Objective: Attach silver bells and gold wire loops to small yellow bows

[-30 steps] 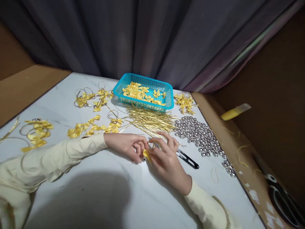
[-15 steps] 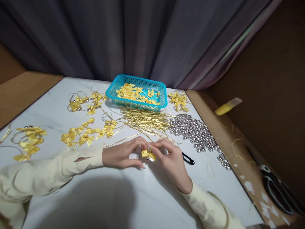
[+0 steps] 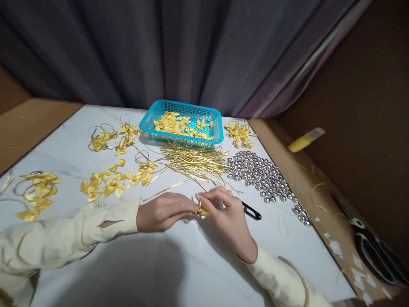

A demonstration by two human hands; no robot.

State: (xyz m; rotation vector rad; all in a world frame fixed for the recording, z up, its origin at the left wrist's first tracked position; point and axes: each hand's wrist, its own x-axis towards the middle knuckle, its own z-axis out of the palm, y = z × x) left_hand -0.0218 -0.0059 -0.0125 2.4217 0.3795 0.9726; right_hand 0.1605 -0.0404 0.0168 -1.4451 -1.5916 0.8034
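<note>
Between my hands, above the white tabletop (image 3: 153, 264), is a small yellow ribbon bow (image 3: 204, 211) with a silver bell (image 3: 198, 214) at its underside and a loop of gold cord standing up from it. My left hand (image 3: 168, 211) pinches the bow's left side with thumb and fingers together. My right hand (image 3: 226, 217) is closed on the gold cord (image 3: 200, 202) and the bow's right side. The fingers partly hide the bow. A black-handled tool (image 3: 252, 210) lies partly behind my right hand.
Beyond my hands lie a pile of gold cords (image 3: 198, 160) and a turquoise basket (image 3: 150, 130) of bows. Silver bells (image 3: 255, 170) spread to the right. Bows (image 3: 105, 179) lie at left, several with cord loops. Scissors (image 3: 373, 251) and a yellow tube (image 3: 305, 140) are at the right edge.
My left hand's thumb and fingers have come together on the bow's left side; earlier they were apart. My right hand keeps its pinch in nearly the same place.
</note>
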